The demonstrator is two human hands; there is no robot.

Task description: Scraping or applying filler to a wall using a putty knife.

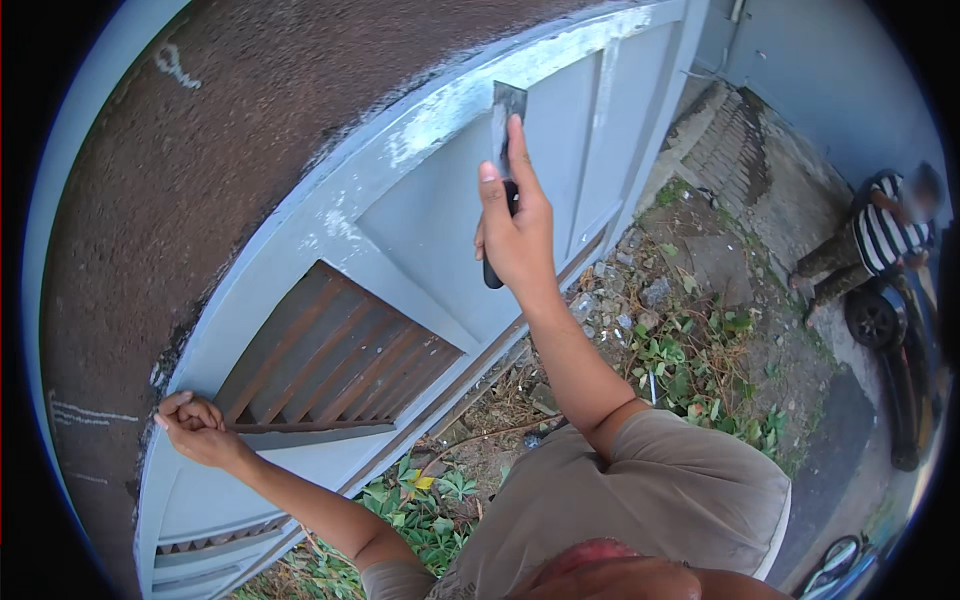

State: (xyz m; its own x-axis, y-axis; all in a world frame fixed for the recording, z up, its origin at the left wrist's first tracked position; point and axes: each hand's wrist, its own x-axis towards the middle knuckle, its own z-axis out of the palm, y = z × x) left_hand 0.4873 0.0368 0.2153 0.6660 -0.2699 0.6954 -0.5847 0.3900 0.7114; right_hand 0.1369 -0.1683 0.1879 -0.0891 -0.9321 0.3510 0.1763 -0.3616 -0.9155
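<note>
My right hand (520, 230) holds a putty knife (509, 105) by its black handle, with the index finger stretched along the metal blade. The blade's tip lies over the upper rail of a grey-blue panelled gate (420, 215). White filler (440, 125) is smeared along that rail, with smaller patches near the slatted opening. At the left, my left hand (190, 428) rests at the gate's outer edge with its fingers curled in. Whether those fingers hold anything is hidden.
Brown slats (340, 350) fill an opening in the gate. Beyond the gate lies a rough dark brown surface (180, 200). Leafy plants (715, 370) and rubble cover the ground at my right. A person in a striped shirt (888, 228) is by a dark wheeled vehicle (890, 340).
</note>
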